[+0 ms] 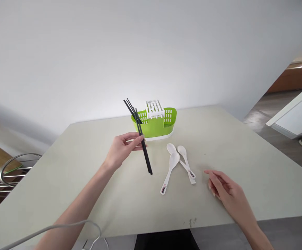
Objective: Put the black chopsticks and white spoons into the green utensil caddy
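Observation:
Black chopsticks (146, 157) are pinched between the thumb and fingers of my left hand (123, 147), held slanted above the table in front of a green utensil holder (153, 127). More black chopsticks (129, 105) stand leaning in the holder's left compartment, partly behind the held ones. A white slotted rack (155, 108) sits over the holder's middle. Three white spoons lie on the table: a front spoon (169, 172), a crossed spoon (184, 165) beneath its bowl, and a right spoon (182, 151). Right of them hovers my right hand (227, 192), holding nothing, index finger extended and the others loosely curled.
The pale table (109, 205) meets a white wall (151, 52) at the back. A grey cable (70, 225) crosses the lower left, over my left forearm. Metal rack bars (3, 175) stand beyond the left edge. A white panel (296, 113) is at the far right.

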`<state>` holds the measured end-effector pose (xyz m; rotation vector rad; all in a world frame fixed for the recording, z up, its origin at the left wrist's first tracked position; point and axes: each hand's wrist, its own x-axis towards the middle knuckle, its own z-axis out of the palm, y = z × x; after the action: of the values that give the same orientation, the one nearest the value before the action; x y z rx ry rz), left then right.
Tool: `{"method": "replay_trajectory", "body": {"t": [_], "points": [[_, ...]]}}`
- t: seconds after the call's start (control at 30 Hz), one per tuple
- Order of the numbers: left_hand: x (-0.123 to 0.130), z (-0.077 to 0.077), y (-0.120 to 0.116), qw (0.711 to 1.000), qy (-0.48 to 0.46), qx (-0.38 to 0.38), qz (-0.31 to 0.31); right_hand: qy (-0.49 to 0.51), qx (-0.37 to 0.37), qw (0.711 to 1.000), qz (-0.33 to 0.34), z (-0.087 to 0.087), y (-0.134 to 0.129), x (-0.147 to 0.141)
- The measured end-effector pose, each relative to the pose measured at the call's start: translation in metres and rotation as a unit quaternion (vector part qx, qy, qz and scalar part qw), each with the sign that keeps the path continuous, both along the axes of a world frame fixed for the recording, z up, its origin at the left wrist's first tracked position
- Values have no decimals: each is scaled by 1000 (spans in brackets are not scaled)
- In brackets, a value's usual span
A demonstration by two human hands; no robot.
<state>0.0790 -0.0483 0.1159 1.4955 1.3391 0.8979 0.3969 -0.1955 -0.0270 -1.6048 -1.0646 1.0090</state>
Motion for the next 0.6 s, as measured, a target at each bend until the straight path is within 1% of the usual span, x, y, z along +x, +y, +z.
{"method": "replay_trajectory", "body": {"t": [0.07, 0.1, 0.2, 0.33, 0.4, 0.47, 0.6], "points": [[1, -10, -7, 998, -56, -17, 32, 11, 16, 1000, 5, 5, -2, -12], [1, -16, -11, 995, -78, -30, 48, 19, 26, 999, 19, 8, -4, -20], [7, -40, -24, 984, -144, -80, 72, 37, 48, 994, 92, 18, -7, -46], [18, -69, -44, 965, -209, -135, 86, 51, 24, 981, 184, 29, -5, -79], [24, -79, -53, 961, -217, -143, 91, 70, 11, 975, 212, 31, -3, -92], [28, -86, -60, 960, -223, -140, 97, 93, 6, 970, 226, 31, -1, -101], [32, -96, -67, 954, -242, -139, 110, 120, -1, 965, 232, 24, -1, -109]]}}
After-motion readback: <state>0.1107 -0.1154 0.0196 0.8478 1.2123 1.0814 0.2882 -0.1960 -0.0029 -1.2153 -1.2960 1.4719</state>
